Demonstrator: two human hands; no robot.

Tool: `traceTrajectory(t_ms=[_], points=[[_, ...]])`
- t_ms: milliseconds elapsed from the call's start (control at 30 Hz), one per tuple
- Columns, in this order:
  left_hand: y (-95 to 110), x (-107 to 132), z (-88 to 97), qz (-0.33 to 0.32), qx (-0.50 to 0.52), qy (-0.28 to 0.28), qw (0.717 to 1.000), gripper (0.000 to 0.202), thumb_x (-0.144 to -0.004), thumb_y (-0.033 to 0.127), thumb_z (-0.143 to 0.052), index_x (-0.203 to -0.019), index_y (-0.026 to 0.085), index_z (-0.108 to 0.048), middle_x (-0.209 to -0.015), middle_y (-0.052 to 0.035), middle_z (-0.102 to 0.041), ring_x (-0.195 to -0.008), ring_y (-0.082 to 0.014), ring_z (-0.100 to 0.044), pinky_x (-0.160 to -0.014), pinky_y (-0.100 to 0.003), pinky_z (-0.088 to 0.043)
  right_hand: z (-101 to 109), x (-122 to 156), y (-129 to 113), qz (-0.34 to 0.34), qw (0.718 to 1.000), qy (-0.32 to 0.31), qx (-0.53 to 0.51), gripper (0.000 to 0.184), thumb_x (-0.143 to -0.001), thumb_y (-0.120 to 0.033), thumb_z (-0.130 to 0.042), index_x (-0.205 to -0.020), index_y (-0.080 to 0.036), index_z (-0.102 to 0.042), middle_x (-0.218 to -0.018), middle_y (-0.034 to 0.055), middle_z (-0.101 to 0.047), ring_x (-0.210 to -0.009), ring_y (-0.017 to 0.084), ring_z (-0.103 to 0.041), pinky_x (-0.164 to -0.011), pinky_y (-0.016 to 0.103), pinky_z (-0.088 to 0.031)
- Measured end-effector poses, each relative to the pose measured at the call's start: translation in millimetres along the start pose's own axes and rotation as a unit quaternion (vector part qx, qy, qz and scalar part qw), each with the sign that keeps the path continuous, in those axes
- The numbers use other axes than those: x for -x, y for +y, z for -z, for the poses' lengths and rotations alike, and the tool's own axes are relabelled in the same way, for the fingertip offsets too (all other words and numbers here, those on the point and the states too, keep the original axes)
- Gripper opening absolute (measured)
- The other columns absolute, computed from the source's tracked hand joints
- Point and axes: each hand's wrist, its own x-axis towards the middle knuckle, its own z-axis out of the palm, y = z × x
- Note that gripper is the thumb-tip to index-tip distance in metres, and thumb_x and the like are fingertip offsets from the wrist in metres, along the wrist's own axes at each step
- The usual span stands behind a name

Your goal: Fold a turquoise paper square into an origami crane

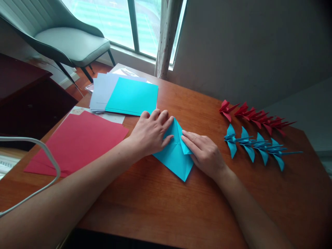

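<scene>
A partly folded sheet of blue origami paper lies on the wooden table, its lower corner toward me. My left hand rests on its left side, palm down, fingers apart and thumb over the paper. At the right side, a narrow flap is turned inward under the fingertips of my right hand. The fingers of that hand are held together along the flap, and its thumb is hidden. Creases run across the paper's middle.
Red paper sheets lie left, partly beneath my forearm. Behind are stacked blue sheets on white sheets. Rows of red paper cranes and blue paper cranes stand right. A white cable loops at left, near a chair.
</scene>
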Motion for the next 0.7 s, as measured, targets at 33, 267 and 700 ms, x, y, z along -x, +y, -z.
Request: traceTrajectory(t_ms=[33,267,700], points=[[-0.4,-0.1,-0.2,-0.001,0.0,0.0,1.0,0.058,-0.098,0.05,-0.043,-0.146,0.019,-0.044,-0.149,-0.0181,-0.048,-0.132,-0.038,-0.043,-0.096,-0.052,-0.037,-0.4,0.6,-0.7,0.003,1.0,0.002,0.0,0.044,-0.095,-0.011,-0.05,-0.139,-0.016,-0.058,-0.141,0.0142,-0.061,-0.128,0.03,-0.062,-0.099,0.046,-0.057],[-1.0,0.2,-0.5,-0.001,0.006,-0.002,1.0,0.058,-0.098,0.05,-0.043,-0.147,0.019,-0.044,-0.151,-0.0178,-0.046,-0.133,-0.0379,-0.042,-0.097,-0.051,-0.036,0.8,3.4,-4.4,-0.005,1.0,0.003,-0.02,0.044,-0.097,-0.01,-0.051,-0.138,-0.023,-0.06,-0.14,0.0099,-0.062,-0.132,0.027,-0.058,-0.106,0.045,-0.055],[-3.0,0.6,-1.8,0.004,0.018,-0.007,1.0,0.056,-0.098,0.051,-0.044,-0.147,0.025,-0.045,-0.153,-0.0142,-0.044,-0.138,-0.0369,-0.039,-0.103,-0.051,-0.033,0.1,0.4,-8.2,0.02,0.999,-0.012,-0.04,0.038,-0.097,-0.011,-0.052,-0.13,-0.021,-0.067,-0.137,0.0103,-0.065,-0.133,0.029,-0.058,-0.108,0.047,-0.054]])
